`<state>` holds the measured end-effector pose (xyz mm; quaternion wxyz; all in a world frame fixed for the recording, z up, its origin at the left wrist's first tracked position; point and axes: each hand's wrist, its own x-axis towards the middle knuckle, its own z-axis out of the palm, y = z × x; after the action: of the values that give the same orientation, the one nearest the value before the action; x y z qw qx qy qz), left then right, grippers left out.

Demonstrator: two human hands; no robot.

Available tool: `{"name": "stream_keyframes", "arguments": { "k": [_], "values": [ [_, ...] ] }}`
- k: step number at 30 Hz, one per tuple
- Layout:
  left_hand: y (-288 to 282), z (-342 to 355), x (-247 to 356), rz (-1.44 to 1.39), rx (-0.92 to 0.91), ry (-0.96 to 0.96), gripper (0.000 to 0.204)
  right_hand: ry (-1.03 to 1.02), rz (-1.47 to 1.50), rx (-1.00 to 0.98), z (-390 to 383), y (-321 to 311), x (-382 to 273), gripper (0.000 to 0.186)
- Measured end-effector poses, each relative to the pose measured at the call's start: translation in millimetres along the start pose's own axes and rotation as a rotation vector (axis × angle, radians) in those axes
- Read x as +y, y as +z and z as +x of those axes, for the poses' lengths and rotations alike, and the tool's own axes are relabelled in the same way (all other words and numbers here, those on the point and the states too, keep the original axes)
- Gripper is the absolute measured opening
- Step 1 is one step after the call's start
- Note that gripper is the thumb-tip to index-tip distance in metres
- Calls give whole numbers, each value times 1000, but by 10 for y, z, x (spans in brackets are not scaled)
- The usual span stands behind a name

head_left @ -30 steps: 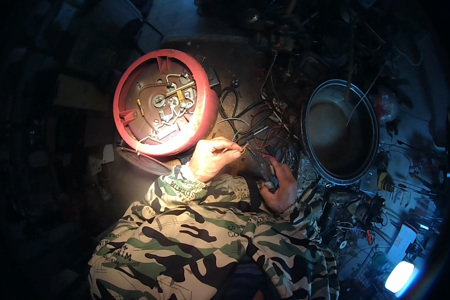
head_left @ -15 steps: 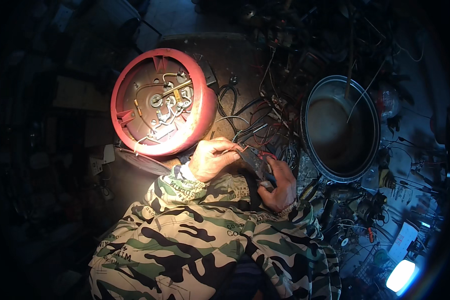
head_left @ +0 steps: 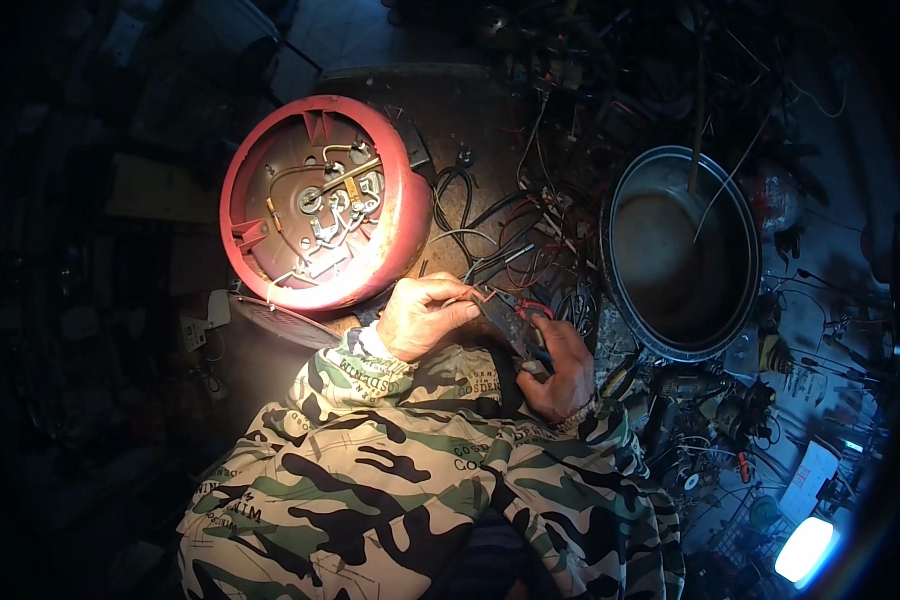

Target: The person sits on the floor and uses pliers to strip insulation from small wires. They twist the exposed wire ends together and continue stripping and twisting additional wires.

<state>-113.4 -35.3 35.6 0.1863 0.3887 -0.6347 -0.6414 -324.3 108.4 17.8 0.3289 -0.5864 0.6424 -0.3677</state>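
Observation:
My left hand is closed in a pinch on a small copper-coloured strip, bent near its end. My right hand is wrapped round pliers with red on the handle. Their jaws point up and left, close to the strip; whether they grip it I cannot tell. Beyond my left hand lies a round red appliance housing, its open underside up. Wires, a metal bar and small terminals show inside it.
A deep metal pot stands to the right with a thin rod in it. Tangled black and red cables lie on the brown worktop. A power drill and loose parts are at the lower right, near a bright lamp.
Both hands keep nearly the same hold and place. The whole scene has shifted very slightly in view.

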Motion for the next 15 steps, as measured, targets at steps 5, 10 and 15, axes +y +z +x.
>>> {"name": "stream_keyframes", "arguments": {
  "k": [5, 10, 15],
  "values": [
    [12, 16, 30, 8, 1, -68, 17, 16, 16, -13, -7, -9, 13, 66],
    [16, 8, 25, 3, 9, -51, 18, 34, 42, -27, -17, 6, 24, 65],
    [10, 45, 59, 14, -11, -76, 16, 41, 42, -20, -15, -20, -9, 65]
  ]
}}
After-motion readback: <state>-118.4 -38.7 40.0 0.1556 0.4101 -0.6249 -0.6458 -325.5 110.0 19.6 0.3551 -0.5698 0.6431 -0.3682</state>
